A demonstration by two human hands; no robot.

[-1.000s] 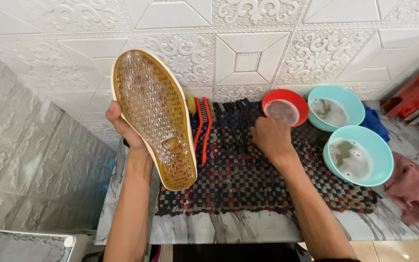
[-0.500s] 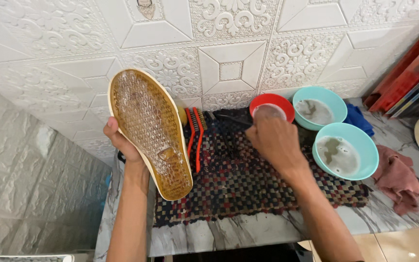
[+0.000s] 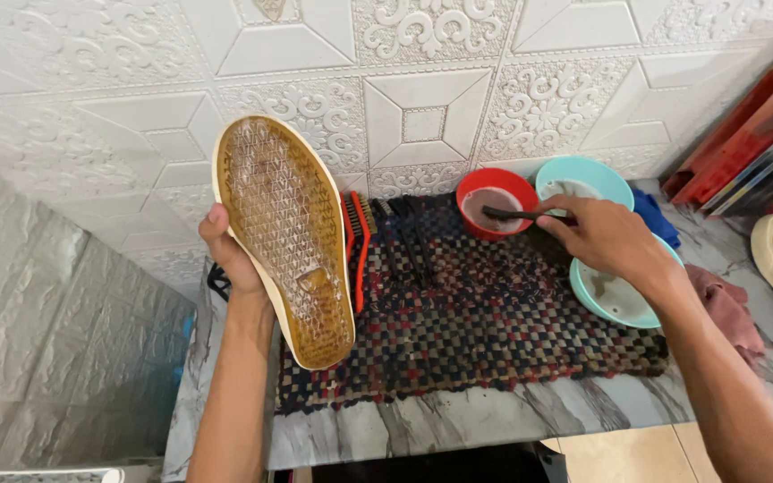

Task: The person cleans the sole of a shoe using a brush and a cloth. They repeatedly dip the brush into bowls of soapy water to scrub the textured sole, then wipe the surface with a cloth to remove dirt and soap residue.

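We note the left hand [image 3: 230,259] holding a shoe [image 3: 284,237] upright above the left end of the counter [image 3: 494,416], sole facing us, fingers wrapped around its side edge. The sole looks like stiff, patterned rubber, stained brown; we judge the shoe light, firm along the rim, and best gripped there at mid-length. The right hand [image 3: 606,237] has its fingers closed on a slim dark brush [image 3: 512,214], its head dipped into the red bowl [image 3: 494,201] near the counter's back edge. Two teal bowls [image 3: 624,300] stand just beside it toward the right end. A woven mat [image 3: 485,322] covers the counter's middle; red-handled brushes [image 3: 357,246] lie at its back left corner. A pink cloth [image 3: 731,309] lies right.
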